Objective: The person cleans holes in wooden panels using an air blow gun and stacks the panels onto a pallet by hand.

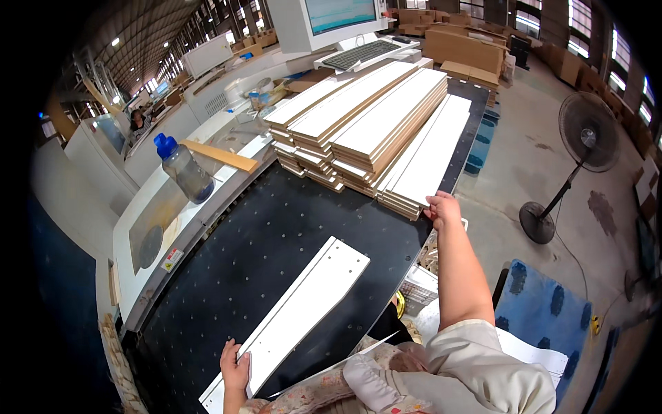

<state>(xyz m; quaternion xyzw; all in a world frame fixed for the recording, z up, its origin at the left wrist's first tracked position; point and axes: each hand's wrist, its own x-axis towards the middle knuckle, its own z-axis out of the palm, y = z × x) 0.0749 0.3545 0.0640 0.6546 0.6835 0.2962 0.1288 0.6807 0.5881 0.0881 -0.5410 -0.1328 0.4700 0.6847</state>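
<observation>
A long white board (303, 303) with small drilled holes and a groove along one side lies slantwise on a black table. My left hand (234, 371) grips its near end, fingers at the left edge and thumb on the upper face. Farther off, my right hand (443, 208) is closed on the near right corner of the top board (433, 155) in the rightmost, lower pile. That board still rests on its pile; the fingertips underneath are partly hidden. Beside it rise taller stacks of white boards (389, 114) with brown edges.
The black dotted table (207, 283) has a white machine frame on its left, carrying a blue-capped bottle (185, 171) and a wooden strip (221, 156). A monitor (338, 17) and keyboard (369, 54) stand behind the stacks. At right are a floor fan (586, 134) and a blue platform (541, 297).
</observation>
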